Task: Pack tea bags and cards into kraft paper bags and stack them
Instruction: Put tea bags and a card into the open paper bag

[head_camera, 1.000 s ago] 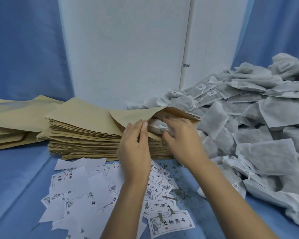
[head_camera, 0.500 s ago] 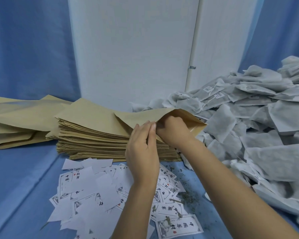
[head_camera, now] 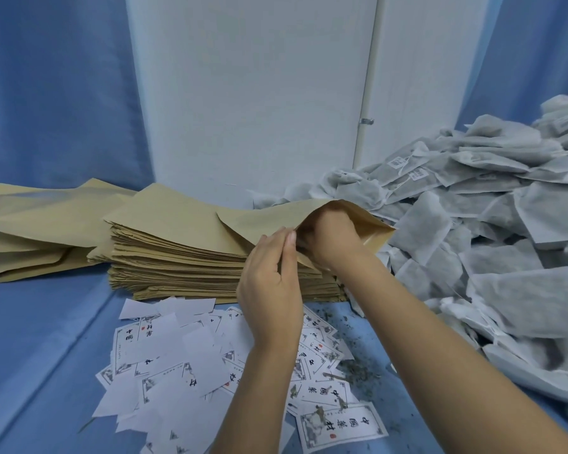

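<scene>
Your left hand [head_camera: 271,283] reaches forward over the middle of the table [head_camera: 40,355], which is covered in blue cloth. Its fingertips and thumb pinch the near lip of an open kraft paper bag [head_camera: 269,217] and hold its mouth apart. The bag lies on top of a tall stack of flat kraft bags [head_camera: 184,260] at the middle of the table's far edge, with its opening facing right.

Your right hand [head_camera: 332,237] is pushed into that opening up to the wrist. The paper hides its fingers, so you cannot tell whether they are spread or gripping anything inside.

To the left of the stack, toward the far left corner, lies a looser pile of kraft bags [head_camera: 36,224], some of them bulging.

A large heap of grey-white tea bags [head_camera: 473,224] fills the right side of the table, from the far right corner down along the right edge. It touches the right end of the stack, just beside the open bag.

White cards [head_camera: 177,362] printed with black characters and small pictures are scattered near the front edge, under your left forearm. Some face up, some show blank backs. Loose tea crumbs [head_camera: 358,371] speckle the cloth between the cards and the heap.

Behind the table stands a white panel [head_camera: 250,93], with a blue curtain [head_camera: 46,93] on either side.
</scene>
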